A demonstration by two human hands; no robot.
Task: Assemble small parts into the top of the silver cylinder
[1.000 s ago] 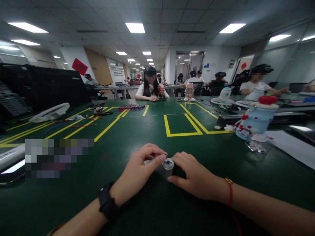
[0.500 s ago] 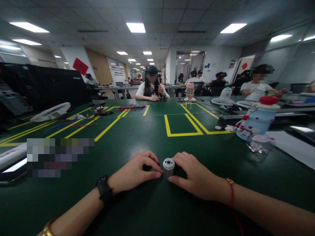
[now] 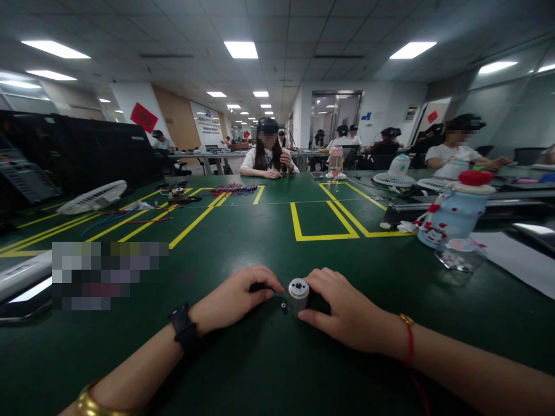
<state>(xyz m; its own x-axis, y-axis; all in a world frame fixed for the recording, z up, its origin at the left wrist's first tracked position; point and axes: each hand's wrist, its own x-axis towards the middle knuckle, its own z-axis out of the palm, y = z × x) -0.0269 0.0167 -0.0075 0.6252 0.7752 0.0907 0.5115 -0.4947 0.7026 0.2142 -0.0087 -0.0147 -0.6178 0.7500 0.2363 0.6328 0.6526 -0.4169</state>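
A silver metal cylinder (image 3: pixel 298 297) with small holes in its top face stands upright on the green table (image 3: pixel 243 370). My right hand (image 3: pixel 338 309) grips it from the right, thumb in front and fingers behind. Just left of the cylinder lies a tiny metal part (image 3: pixel 283 306). My left hand (image 3: pixel 238 297) is beside it, thumb and forefinger apart with nothing between them, the forefinger tip close to the cylinder.
Bundled wires (image 3: pixel 232 189) and yellow tape outlines lie farther back. At the right are a blue bottle (image 3: pixel 453 216) and a paper sheet (image 3: pixel 515 260). A white fan (image 3: pixel 93 197) lies left. A person (image 3: pixel 267 150) sits opposite.
My left hand has drawn slightly left and its thumb and forefinger have parted, leaving the tiny part visible on the table. My right hand keeps its hold on the cylinder.
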